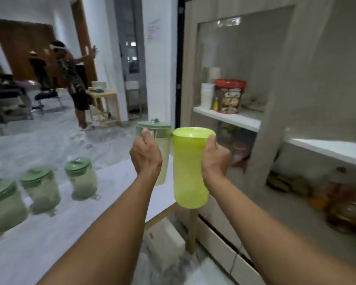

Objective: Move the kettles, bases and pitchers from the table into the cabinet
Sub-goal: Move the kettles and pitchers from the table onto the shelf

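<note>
Pitchers are up in both your hands, lifted clear of the white table (115, 182) and side by side in front of the wood-grain cabinet (273, 112). Your left hand (145, 155) is closed around the handle side of a clear plastic pitcher with a sage-green lid (155, 130), thumb up near the lid rim; the body hangs below and beyond your knuckles. Your right hand (215, 156) is wrapped on the right side of a lime-green translucent plastic pitcher without a lid (188, 171), fingers near its open rim, the body to the left of your palm and reaching well below it. The two pitchers are just beside each other. Three more clear green-lidded pitchers (81, 177) stand in a row on the table to your left.
</note>
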Action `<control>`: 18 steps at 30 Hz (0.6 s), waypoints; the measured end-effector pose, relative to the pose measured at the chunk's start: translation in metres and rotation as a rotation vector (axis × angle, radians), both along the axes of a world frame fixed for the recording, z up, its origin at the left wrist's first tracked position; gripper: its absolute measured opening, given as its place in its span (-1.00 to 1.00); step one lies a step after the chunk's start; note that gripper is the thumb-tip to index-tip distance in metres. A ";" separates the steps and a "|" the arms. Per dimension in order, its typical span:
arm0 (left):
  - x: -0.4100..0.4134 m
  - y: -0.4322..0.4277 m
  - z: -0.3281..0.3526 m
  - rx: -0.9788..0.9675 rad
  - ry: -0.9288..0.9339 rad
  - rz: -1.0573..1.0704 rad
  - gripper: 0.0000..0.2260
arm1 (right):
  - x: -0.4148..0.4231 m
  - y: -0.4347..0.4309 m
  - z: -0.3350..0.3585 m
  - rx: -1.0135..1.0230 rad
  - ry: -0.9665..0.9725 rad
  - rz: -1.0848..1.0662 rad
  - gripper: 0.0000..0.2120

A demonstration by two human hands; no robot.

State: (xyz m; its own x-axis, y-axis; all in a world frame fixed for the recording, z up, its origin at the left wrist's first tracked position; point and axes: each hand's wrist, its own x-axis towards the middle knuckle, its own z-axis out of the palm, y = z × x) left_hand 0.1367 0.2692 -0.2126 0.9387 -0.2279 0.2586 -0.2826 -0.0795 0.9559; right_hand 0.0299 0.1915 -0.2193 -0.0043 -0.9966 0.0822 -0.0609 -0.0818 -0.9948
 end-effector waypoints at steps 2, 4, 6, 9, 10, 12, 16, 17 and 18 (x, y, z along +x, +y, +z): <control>-0.053 -0.050 0.026 -0.067 -0.025 -0.106 -0.43 | -0.063 -0.032 0.031 -0.103 0.007 -0.164 -0.46; -0.111 -0.093 0.054 -0.108 -0.047 -0.192 -0.45 | -0.124 -0.057 0.061 -0.175 0.023 -0.326 -0.47; -0.167 -0.125 0.081 -0.168 -0.069 -0.276 -0.48 | -0.179 -0.077 0.088 -0.225 0.018 -0.474 -0.48; -0.241 -0.163 0.115 -0.235 -0.135 -0.429 -0.49 | -0.250 -0.099 0.123 -0.279 -0.025 -0.631 -0.50; -0.258 -0.172 0.124 -0.250 -0.152 -0.472 -0.49 | -0.268 -0.105 0.133 -0.294 -0.041 -0.660 -0.51; -0.289 -0.191 0.137 -0.242 -0.161 -0.557 -0.48 | -0.299 -0.117 0.147 -0.313 -0.051 -0.705 -0.54; -0.327 -0.241 0.146 -0.176 -0.106 -0.667 -0.47 | -0.343 -0.158 0.155 -0.325 -0.033 -0.745 -0.52; -0.331 -0.255 0.144 -0.162 -0.084 -0.685 -0.48 | -0.349 -0.170 0.154 -0.328 -0.013 -0.760 -0.52; -0.333 -0.268 0.141 -0.156 -0.062 -0.697 -0.48 | -0.354 -0.183 0.152 -0.336 0.002 -0.769 -0.51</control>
State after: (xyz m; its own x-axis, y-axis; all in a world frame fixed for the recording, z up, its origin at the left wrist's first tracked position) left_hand -0.1967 0.0010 -0.0713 0.5704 -0.7255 0.3851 -0.2723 0.2754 0.9220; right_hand -0.3237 0.0082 -0.0672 -0.6725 -0.6380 0.3750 -0.2224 -0.3091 -0.9247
